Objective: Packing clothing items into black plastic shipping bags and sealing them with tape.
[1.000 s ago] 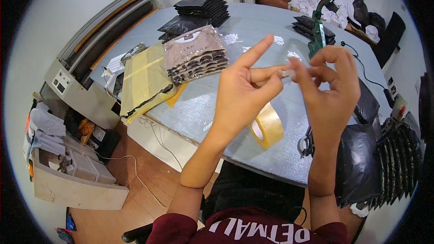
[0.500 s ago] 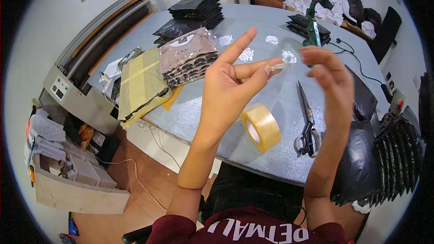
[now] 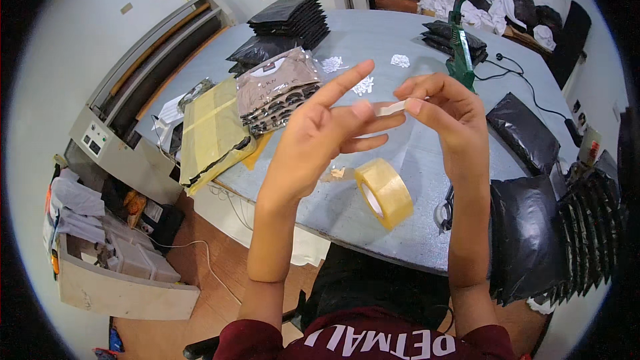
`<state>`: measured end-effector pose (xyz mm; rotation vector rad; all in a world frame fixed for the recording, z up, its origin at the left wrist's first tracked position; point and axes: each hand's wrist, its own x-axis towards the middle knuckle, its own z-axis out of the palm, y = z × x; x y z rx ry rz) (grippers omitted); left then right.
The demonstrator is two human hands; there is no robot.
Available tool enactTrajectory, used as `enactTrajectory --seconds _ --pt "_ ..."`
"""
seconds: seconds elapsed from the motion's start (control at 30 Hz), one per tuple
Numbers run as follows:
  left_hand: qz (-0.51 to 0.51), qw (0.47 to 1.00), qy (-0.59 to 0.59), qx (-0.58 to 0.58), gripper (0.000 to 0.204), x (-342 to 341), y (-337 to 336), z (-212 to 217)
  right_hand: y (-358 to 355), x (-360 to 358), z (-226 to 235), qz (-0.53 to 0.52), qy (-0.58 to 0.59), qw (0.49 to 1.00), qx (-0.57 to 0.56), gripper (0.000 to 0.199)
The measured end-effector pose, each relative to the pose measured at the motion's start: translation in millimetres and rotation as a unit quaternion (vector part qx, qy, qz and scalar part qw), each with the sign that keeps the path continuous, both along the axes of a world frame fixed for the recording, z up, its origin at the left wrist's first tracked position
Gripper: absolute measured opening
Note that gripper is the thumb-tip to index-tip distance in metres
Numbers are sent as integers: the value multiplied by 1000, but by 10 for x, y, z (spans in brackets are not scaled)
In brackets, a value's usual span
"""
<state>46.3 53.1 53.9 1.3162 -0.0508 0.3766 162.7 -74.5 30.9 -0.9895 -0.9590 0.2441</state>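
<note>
A small white strip (image 3: pixel 392 109) is stretched above the table, pinched between both hands. My left hand (image 3: pixel 308 139) grips one end between thumb and a finger, its index finger pointing up and away. At the other end, the thumb and fingertips of my right hand (image 3: pixel 452 117) close on the strip. Below them stands a roll of yellowish clear packing tape (image 3: pixel 395 193) on its edge. The scissors (image 3: pixel 443 215) are mostly hidden behind my right forearm, with part of a handle showing. Small piles of white pieces (image 3: pixel 363 86) lie beyond my hands.
Packed garments (image 3: pixel 277 80) and a yellow parcel (image 3: pixel 217 127) lie at left on the grey-blue table (image 3: pixel 360 27). Stacked black pouches (image 3: pixel 290 17) stand behind them. At right are a green tool (image 3: pixel 460 50), a cable and more black pouches (image 3: pixel 527 233).
My right hand has moved left and taken hold of the strip's free end. My left hand has lowered slightly and shifted left. My right forearm now covers most of the scissors.
</note>
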Motion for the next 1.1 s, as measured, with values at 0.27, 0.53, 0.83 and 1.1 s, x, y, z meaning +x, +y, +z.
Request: enactTrajectory --seconds 0.27,0.53,0.83,1.1 --pt "142 960 -56 236 64 69 -85 123 -23 -21 36 11 -5 1000 12 8" --pt "147 944 -10 295 64 -59 -53 278 -51 19 38 -9 -60 998 -16 7" --pt "95 934 -16 345 69 44 -25 406 -70 112 45 42 -25 999 -12 8" --pt "31 833 40 551 56 252 36 665 -289 265 -5 166 183 967 64 27"
